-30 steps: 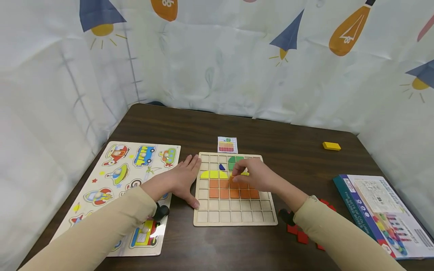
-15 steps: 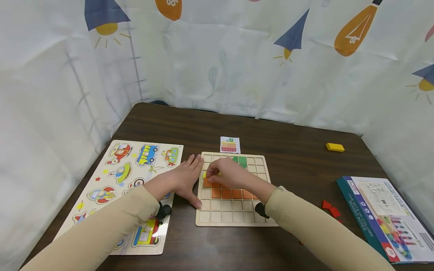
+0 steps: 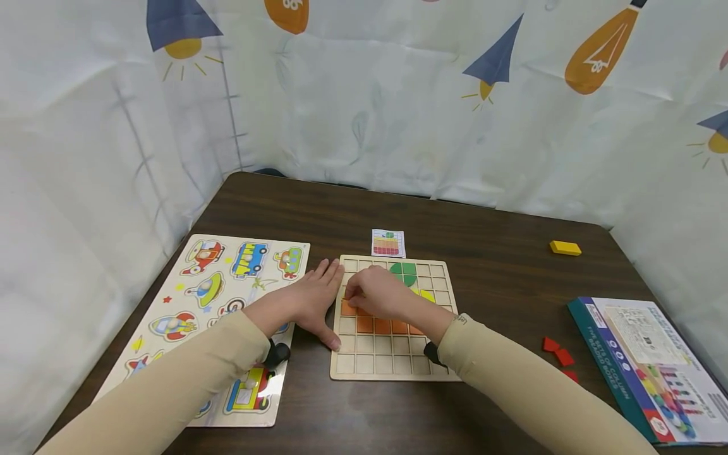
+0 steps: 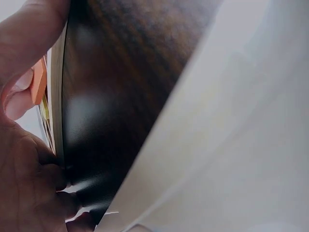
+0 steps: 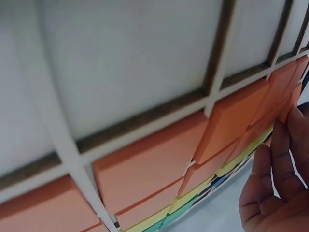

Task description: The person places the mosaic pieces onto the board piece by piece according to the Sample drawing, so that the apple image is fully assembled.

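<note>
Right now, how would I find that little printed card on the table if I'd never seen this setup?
Start at the dark brown table and find the pale wooden grid board in its middle, where both hands work. Just beyond the board's far edge lies the small card. Unlike the chunky coloured blocks nearby, it is flat white paper printed with a tiny striped grid picture.
</note>
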Demonstrator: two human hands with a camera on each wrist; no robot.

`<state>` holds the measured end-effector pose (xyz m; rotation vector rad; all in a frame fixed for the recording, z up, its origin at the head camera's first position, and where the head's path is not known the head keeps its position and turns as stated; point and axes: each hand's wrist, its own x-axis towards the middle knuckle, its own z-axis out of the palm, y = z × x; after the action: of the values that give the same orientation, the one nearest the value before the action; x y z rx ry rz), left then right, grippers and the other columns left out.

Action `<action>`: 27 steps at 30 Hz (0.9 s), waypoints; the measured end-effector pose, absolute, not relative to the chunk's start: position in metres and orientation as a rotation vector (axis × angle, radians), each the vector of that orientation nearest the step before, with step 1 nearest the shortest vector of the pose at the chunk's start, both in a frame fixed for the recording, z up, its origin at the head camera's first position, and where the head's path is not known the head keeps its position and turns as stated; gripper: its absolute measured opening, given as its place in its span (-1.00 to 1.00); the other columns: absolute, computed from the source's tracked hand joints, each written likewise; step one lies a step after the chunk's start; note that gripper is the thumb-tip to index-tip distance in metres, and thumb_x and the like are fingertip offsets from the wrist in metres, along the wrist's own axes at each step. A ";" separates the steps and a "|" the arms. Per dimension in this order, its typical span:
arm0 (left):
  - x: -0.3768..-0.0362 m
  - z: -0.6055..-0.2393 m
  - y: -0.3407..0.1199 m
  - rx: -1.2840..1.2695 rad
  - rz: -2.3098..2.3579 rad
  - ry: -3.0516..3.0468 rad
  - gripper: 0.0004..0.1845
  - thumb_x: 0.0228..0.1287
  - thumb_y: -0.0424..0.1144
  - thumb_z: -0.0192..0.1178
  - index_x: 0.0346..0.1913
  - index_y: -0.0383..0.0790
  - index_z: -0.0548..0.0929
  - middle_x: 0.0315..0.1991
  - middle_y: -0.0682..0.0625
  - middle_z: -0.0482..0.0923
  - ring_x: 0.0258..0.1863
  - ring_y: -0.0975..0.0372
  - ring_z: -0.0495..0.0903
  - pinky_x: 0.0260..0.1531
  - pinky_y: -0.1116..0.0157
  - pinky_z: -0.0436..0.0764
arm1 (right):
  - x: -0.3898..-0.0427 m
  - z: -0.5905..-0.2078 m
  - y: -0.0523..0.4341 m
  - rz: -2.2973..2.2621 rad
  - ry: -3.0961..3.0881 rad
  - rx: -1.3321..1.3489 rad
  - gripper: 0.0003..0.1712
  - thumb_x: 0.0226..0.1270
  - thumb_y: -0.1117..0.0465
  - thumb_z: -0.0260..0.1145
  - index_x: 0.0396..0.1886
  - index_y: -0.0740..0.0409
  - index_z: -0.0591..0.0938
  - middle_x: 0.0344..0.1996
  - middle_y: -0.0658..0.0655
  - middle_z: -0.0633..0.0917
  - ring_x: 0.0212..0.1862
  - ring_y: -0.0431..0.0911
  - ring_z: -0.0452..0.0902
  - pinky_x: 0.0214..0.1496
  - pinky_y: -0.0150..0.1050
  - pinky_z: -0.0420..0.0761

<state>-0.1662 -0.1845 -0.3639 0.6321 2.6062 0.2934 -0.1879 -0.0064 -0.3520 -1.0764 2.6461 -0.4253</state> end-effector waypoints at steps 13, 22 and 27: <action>-0.166 -0.363 -0.183 0.638 0.278 2.610 0.52 -0.15 0.37 0.53 0.60 -0.50 -0.12 0.65 -0.39 -0.28 0.65 -0.27 -0.28 0.58 -0.20 -0.03 | -0.186 -0.351 -0.003 -0.347 2.718 -1.144 -0.96 0.35 0.24 0.46 -0.29 0.09 0.80 -0.34 0.01 0.82 -0.24 -0.11 0.66 -0.09 -0.22 0.68; -0.166 -0.365 -0.183 0.628 0.299 2.614 0.53 -0.16 0.36 0.55 0.60 -0.51 -0.13 0.65 -0.41 -0.28 0.65 -0.26 -0.28 0.59 -0.20 -0.03 | -0.179 -0.342 0.042 -0.490 2.690 -1.014 -0.95 0.35 0.22 0.45 -0.29 0.11 0.78 -0.34 -0.05 0.79 -0.21 -0.19 0.65 -0.04 -0.22 0.69; -0.166 -0.365 -0.183 0.629 0.305 2.613 0.53 -0.16 0.35 0.55 0.60 -0.51 -0.12 0.65 -0.40 -0.28 0.65 -0.26 -0.29 0.59 -0.20 -0.04 | -0.173 -0.339 0.085 -0.595 2.678 -0.963 -0.99 0.33 0.26 0.46 -0.29 0.10 0.77 -0.34 -0.10 0.78 -0.18 -0.20 0.66 0.00 -0.16 0.71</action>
<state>-0.1664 -0.1827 -0.3651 0.6295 2.6128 0.3049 -0.1733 0.0851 -0.3389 -0.9631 2.6779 -0.5946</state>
